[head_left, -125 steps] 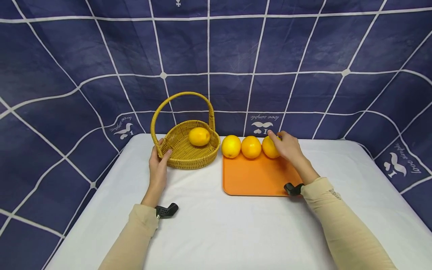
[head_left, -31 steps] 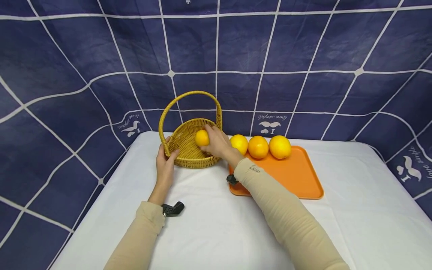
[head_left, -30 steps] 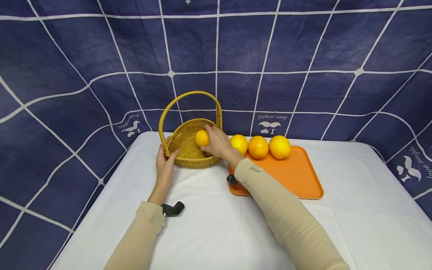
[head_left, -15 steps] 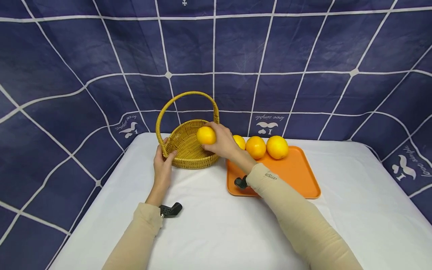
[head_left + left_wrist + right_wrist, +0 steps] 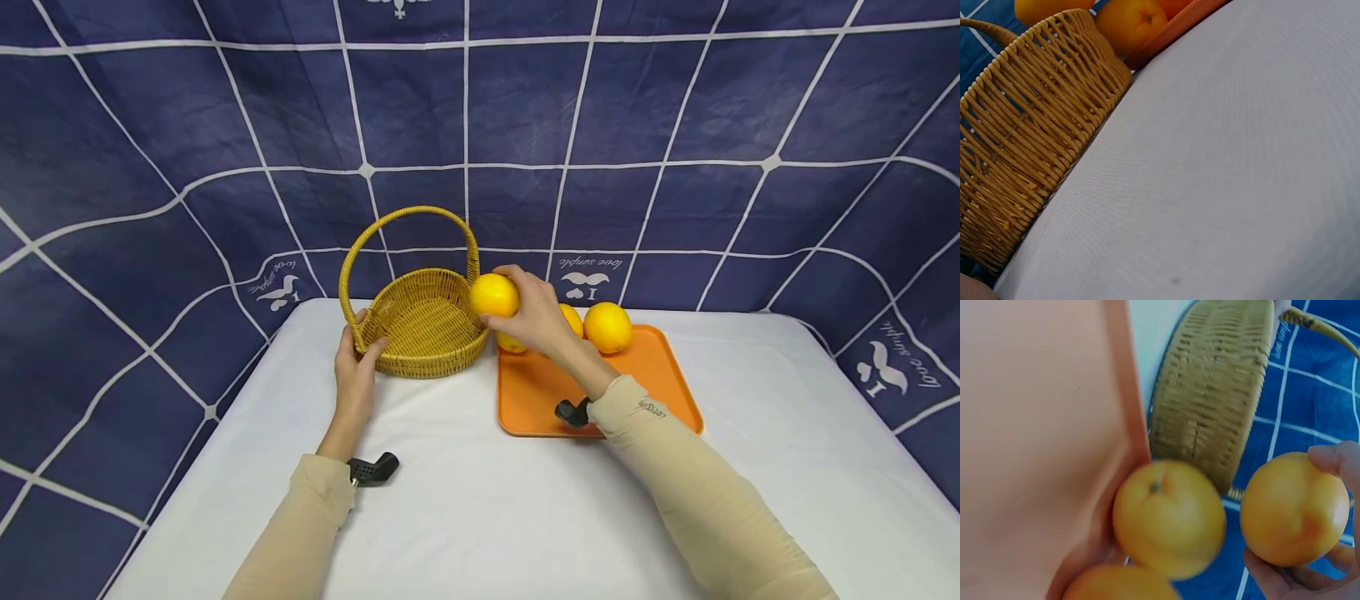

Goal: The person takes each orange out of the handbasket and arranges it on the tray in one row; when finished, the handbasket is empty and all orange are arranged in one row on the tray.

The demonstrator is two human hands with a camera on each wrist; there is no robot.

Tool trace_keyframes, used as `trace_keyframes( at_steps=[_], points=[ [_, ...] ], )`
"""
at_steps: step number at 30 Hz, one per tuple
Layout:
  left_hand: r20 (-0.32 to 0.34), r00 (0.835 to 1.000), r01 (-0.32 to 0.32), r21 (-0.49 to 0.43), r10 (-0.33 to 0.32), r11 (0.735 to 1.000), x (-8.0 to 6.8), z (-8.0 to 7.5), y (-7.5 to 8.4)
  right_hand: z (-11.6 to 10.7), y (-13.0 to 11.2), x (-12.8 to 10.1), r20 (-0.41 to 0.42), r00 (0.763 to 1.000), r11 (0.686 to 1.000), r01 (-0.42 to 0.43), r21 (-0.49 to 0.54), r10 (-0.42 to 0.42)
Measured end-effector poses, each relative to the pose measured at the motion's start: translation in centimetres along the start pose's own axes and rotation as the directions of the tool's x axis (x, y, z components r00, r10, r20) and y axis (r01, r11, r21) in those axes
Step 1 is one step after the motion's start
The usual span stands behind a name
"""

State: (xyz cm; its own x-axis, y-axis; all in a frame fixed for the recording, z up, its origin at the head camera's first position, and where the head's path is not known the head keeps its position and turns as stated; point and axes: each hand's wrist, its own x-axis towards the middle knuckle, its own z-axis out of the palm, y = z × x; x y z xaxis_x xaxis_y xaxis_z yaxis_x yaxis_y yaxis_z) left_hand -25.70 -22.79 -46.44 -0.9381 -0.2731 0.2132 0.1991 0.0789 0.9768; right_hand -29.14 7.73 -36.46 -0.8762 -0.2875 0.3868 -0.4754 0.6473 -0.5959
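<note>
My right hand grips a yellow-orange orange, held in the air between the wicker basket's right rim and the orange tray's far left corner. The right wrist view shows that held orange between fingers and thumb, above another orange on the tray. The wicker basket with its tall handle holds nothing. My left hand grips the basket's near left rim. Three oranges sit along the tray's far edge; the rightmost orange is in full view, the other two are partly hidden behind my hand.
A white cloth covers the table. A dark blue backdrop with white lines hangs behind and to both sides. The left wrist view shows the basket wall, the cloth and an orange beyond the tray edge.
My right hand has lifted the orange out of the basket and carried it right, towards the tray. The basket is now empty. My left hand has stayed on the rim.
</note>
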Motion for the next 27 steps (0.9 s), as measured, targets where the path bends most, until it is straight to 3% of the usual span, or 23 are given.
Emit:
trace_keyframes(
  at_steps=[16, 21, 27],
  points=[
    [-0.017, 0.999, -0.044, -0.009, 0.044, 0.999, 0.0, 0.0, -0.6, -6.7, 5.7, -3.5, -0.126, 0.981, 0.988, -0.155, -0.022, 0.151],
    [-0.003, 1.0, -0.018, -0.02, 0.018, 1.0, -0.2, 0.0, 0.1, -8.8, 7.2, -4.9, -0.188, 0.957, 0.973, -0.228, -0.018, 0.221],
    [0.012, 1.0, 0.006, -0.015, -0.006, 1.0, -0.8, 0.1, 2.0, -11.3, 8.7, -6.5, -0.264, 0.909, 0.943, -0.332, 0.007, 0.322]
  ],
)
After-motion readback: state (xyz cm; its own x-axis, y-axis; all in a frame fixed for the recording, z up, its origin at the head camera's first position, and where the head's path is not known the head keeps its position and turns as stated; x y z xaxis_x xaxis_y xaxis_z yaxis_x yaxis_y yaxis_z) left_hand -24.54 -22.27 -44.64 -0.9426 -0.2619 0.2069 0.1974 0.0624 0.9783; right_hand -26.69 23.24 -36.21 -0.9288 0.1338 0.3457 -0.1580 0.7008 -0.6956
